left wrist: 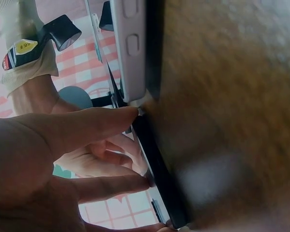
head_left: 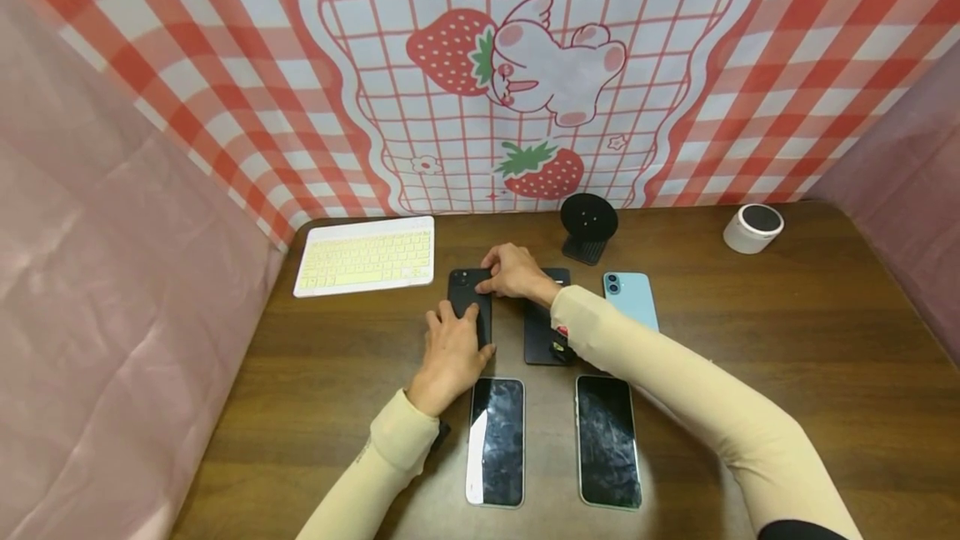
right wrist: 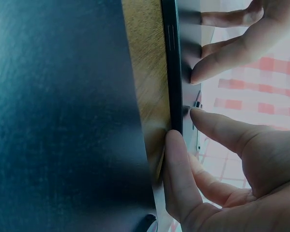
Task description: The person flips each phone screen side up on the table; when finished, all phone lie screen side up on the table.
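A black phone (head_left: 483,322) lies back up on the table, its camera lenses at the far left corner. My left hand (head_left: 450,357) spans its near part, thumb by the near right corner and fingers over the back and far side. At the far right edge, my right hand (head_left: 513,273) pinches it, the thumb (right wrist: 217,128) on the back and a fingertip (right wrist: 176,145) against the side. My right forearm crosses a dark flat rectangular item (head_left: 537,336) right of the phone. Two more phones, a left one (head_left: 504,440) and a right one (head_left: 607,440), lie screen up nearer me.
A white keyboard (head_left: 365,257) with yellow keys lies at the back left. Behind the dark item stands a round black stand (head_left: 588,219). A light blue phone (head_left: 632,298) lies right of it, partly under my right sleeve. A white cylinder (head_left: 752,229) stands at the back right.
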### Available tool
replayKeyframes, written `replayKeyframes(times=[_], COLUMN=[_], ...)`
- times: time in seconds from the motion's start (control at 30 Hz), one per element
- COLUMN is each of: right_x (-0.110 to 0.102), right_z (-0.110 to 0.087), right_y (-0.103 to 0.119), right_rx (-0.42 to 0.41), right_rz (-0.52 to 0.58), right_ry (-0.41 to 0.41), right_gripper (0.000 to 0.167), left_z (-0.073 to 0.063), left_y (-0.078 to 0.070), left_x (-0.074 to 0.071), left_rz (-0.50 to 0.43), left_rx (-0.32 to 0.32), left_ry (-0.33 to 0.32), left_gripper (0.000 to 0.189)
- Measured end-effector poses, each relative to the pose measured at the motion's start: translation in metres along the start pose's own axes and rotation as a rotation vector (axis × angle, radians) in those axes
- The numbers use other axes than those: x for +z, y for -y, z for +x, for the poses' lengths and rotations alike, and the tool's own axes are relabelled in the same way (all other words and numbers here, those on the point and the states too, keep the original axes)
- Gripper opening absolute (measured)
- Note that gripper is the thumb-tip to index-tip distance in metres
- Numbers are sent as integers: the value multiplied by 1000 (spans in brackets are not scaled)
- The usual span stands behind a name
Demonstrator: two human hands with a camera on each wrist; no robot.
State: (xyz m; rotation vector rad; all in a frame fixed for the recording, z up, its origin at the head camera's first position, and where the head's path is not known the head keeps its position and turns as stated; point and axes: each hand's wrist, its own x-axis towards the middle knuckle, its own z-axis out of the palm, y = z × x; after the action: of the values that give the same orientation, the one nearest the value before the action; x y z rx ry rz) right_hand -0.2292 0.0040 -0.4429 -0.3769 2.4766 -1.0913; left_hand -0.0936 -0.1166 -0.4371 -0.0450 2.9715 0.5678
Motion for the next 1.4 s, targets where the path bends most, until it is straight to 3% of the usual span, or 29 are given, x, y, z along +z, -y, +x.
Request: replayKeyframes(times=[0.5,0.8,1.03,1.4], right_x=[-2,-2,-1,-9], right_z=[1,5,4,2], right_y=[1,1,0,-9], right_rx=[31,101,97,96], right_rz=[45,83,105,344], right_ry=[12,29,44,119], right_gripper=[42,41,40,38], left_z=[1,-1,-4,-2], left_y=[3,3,5,13], left_x=[-1,-6,-5,-11], left_rz=[11,-16,-37,-123], left_rx=[24,41,47,59], left_ry=[-9,44,61,117], left_gripper=[72,74,73,73])
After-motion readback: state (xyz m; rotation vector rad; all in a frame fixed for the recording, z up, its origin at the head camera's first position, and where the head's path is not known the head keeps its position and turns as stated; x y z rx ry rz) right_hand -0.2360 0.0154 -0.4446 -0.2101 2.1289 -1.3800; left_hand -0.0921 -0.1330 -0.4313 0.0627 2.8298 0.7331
